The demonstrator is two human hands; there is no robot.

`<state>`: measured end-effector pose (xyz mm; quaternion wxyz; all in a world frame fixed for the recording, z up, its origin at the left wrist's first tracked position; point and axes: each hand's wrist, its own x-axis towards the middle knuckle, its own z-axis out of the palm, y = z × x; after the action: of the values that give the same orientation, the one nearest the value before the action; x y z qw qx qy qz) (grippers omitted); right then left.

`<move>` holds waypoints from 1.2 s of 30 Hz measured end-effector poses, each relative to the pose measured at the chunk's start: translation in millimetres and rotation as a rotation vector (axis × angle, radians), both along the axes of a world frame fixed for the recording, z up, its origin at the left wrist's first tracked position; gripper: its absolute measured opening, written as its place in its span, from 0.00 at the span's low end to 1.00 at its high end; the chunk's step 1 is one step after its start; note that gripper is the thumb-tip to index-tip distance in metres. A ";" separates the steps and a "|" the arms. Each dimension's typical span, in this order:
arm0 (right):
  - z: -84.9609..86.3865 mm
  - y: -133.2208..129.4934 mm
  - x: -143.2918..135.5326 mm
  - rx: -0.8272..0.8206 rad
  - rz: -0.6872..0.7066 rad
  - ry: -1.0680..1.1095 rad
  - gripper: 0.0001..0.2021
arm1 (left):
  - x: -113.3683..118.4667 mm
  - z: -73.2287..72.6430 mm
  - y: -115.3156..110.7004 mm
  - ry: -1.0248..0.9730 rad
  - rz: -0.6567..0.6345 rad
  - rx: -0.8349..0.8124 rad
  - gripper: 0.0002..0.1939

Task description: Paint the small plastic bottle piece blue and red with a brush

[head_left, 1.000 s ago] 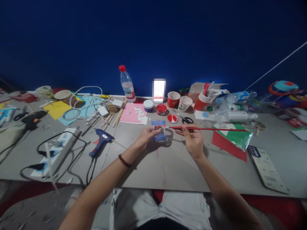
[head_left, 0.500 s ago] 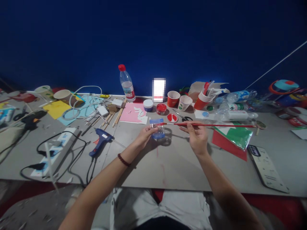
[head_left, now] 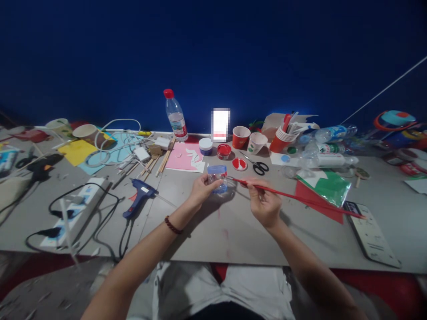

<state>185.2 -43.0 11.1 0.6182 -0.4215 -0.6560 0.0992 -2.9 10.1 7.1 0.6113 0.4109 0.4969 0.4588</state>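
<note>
Between the thumb and fingers of my left hand is a short clear plastic cylinder with blue edges, with a streak of red on its side. My right hand pinches a long red paintbrush, whose tip points left at the cylinder. Whether the bristles touch the plastic is hard to make out. Beyond the hands stands an open jar of red paint. Its red-smeared lid lies nearby, beside black-handled scissors.
A glue gun and a power strip with cables lie on the left. At the back stand a water bottle and paper cups. A phone and green sheet are on the right.
My right hand has moved down and left, and the paintbrush has gone from nearly level to slanting, its handle end lower. My left hand keeps the cylinder at nearly the same place.
</note>
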 end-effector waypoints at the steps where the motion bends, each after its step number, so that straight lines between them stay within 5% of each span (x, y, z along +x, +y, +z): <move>1: 1.5 -1.6 -2.6 0.024 0.026 -0.025 0.10 | 0.7 0.3 -0.3 0.019 0.012 0.001 0.22; 9: 13.3 -6.7 -14.6 0.103 0.115 -0.048 0.13 | 2.5 -1.2 -1.0 0.073 0.009 0.027 0.19; 29: 3.3 10.1 7.9 -0.101 -0.058 0.211 0.04 | -1.3 -0.4 -0.2 -0.184 -0.049 0.008 0.22; 36: -3.8 1.1 -0.2 -0.009 -0.084 -0.014 0.07 | 0.6 -2.7 -2.2 0.018 0.030 0.100 0.25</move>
<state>185.1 -42.0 7.3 0.6154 -0.4521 -0.6415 0.0729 -2.2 7.9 4.5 0.5787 0.4376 0.4848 0.4885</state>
